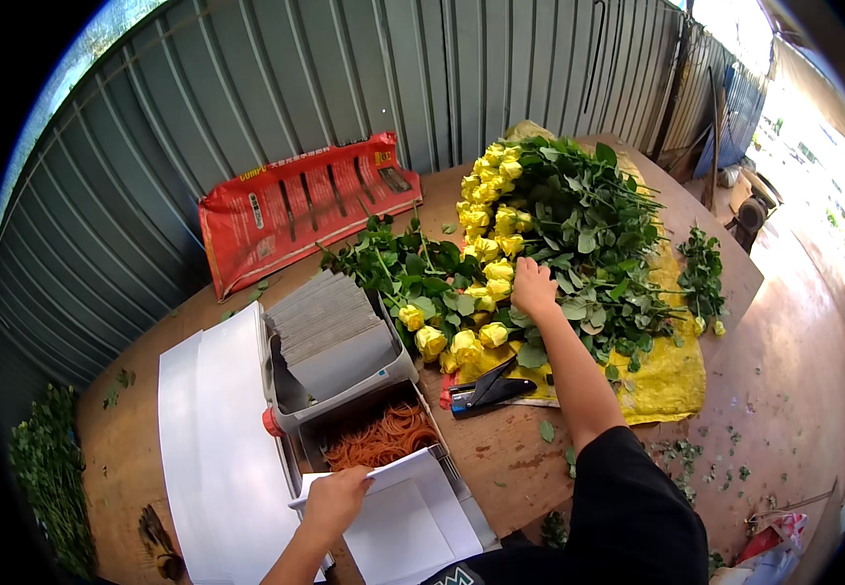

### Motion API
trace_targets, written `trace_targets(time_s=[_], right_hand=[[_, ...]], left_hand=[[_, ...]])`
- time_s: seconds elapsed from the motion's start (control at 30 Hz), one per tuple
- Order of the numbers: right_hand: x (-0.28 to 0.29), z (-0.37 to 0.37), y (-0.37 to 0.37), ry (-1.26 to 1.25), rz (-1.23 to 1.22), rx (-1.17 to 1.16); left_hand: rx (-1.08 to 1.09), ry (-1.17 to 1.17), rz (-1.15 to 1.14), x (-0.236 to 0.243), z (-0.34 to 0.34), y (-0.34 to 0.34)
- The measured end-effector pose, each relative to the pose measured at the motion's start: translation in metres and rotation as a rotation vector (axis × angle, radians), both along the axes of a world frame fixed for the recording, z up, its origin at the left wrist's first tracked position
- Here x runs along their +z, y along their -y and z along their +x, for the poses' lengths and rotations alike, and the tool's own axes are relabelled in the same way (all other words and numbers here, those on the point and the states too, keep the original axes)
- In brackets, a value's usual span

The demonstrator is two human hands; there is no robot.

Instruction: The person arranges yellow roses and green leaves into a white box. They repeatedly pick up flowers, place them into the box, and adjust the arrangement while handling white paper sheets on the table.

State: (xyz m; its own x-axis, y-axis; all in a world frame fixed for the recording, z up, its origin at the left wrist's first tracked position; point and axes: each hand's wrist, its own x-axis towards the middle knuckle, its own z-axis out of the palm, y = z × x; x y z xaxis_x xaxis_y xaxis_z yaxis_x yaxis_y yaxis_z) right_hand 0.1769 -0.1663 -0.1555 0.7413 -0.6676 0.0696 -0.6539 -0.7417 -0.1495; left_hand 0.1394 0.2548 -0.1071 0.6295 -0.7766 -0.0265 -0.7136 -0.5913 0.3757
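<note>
Nearest the body, the left hand (335, 499) pinches the upper edge of a white paper sheet (405, 517), fingers closed on it, the forearm coming up from the lower edge of the view. Just left of that grip lies a stack of larger white sheets (216, 429) flat on the wooden table (500, 458). Directly beyond the held sheet sits a grey tray (310, 414) whose near compartment holds a heap of orange rubber bands (379, 439) and whose far compartment holds a slanted pile of grey cards (330, 327). To the right of the tray, a black and blue stapler-like tool (491, 392) lies on the table, just below the right forearm in its black sleeve. That arm stretches forward, nearly straight, and the right hand (534, 286) rests palm down with fingers curled into the bunch of yellow roses (486, 253); whether it grips a stem I cannot tell. The roses lie on a yellow sack (671, 375), blooms to the left of the hand, leafy stems (598, 234) to its right. Far beyond and left of the roses, a flat red bag (296, 210) with yellow and black printing leans against the corrugated metal wall (247, 97).
</note>
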Motion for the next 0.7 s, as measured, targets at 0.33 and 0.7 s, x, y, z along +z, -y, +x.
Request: trace_targets(time_s=[0.33, 0.7], right_hand=[[0.013, -0.052, 0.006, 0.441, -0.252, 0.198], [0.106, -0.219, -0.012, 0.945, -0.284, 0.41]], left_hand=[[0.033, 0.02, -0.06, -0.003, -0.001, -0.008], [0.074, -0.019, -0.15, 0.001, -0.006, -0.005]])
